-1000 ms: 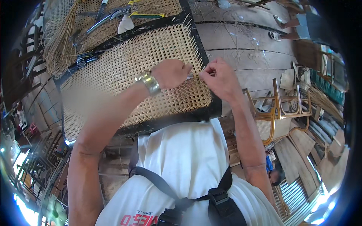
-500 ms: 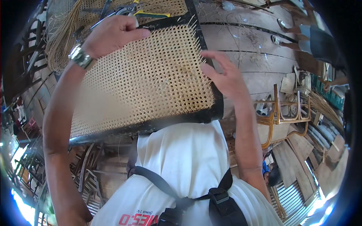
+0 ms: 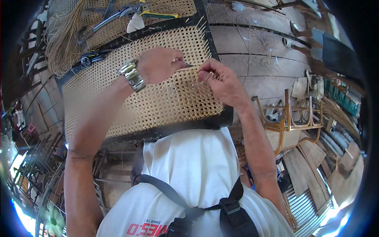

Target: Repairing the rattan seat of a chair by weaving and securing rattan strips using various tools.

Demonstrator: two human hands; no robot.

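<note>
A woven cane panel (image 3: 158,100) with an open, holed pattern lies in a black frame (image 3: 158,132) in front of me. My left hand (image 3: 160,65), a metal watch on its wrist, is closed over the panel around a small dark pointed tool (image 3: 189,66), most of it hidden by the fingers. Close by on the right, my right hand (image 3: 221,83) pinches thumb and fingers together near the panel's right part; what they grip is too small to make out. Loose cane ends stick out along the upper right edge of the weave.
Pliers (image 3: 89,59) rest on the frame's left side. Beyond lie yellow-handled cutters (image 3: 160,15), a white piece (image 3: 136,23) and a bundle of cane strands (image 3: 65,39). A wooden chair frame (image 3: 288,114) stands right; another person's feet (image 3: 287,42) show at upper right.
My left hand has come from the panel's far edge toward its middle right, and now shows the pointed tool. My right hand has shifted slightly left and closed to a pinch.
</note>
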